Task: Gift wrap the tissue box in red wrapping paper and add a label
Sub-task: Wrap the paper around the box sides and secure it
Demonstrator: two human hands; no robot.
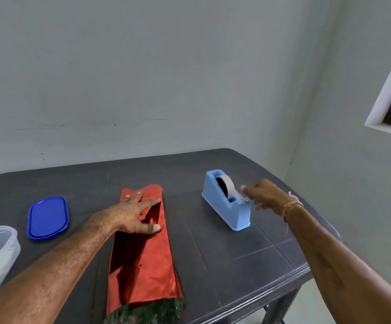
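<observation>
Red paper [143,265]: mid-table, around box [147,309].
Left hand [131,215]: fingers spread flat, pressing the paper's far end.
Right hand [265,195]: at dispenser [227,206] cutter, right; grip unclear.

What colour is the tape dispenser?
The tape dispenser is light blue, shown best in the head view.

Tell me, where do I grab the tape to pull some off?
Pinch the loose end of the tape at the low cutter end of the dispenser, coming from its right, where the right hand reaches. The strip runs down from the roll and stops there.
</observation>
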